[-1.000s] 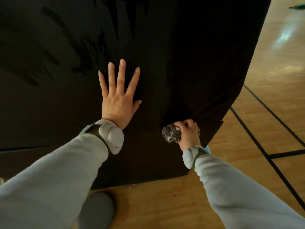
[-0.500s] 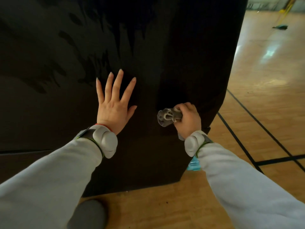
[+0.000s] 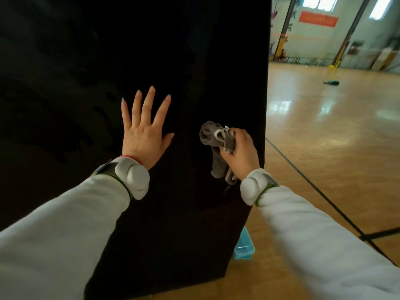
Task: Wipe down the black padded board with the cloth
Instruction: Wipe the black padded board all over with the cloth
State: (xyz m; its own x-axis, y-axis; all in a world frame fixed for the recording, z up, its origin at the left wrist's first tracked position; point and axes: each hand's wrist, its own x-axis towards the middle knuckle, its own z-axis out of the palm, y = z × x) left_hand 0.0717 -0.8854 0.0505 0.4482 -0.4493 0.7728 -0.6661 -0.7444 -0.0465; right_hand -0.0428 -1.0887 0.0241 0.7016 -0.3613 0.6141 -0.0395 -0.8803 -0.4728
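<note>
Head view: the black padded board stands upright on the wooden floor, its long axis vertical. The left hand presses flat on it, fingers straight and spread, holding nothing. The right hand grips the bunched grey cloth in curled fingers, seemingly against the board, just inside its right edge. Most of the face lies above and left of the cloth, so the next stroke likely runs that way.
</note>
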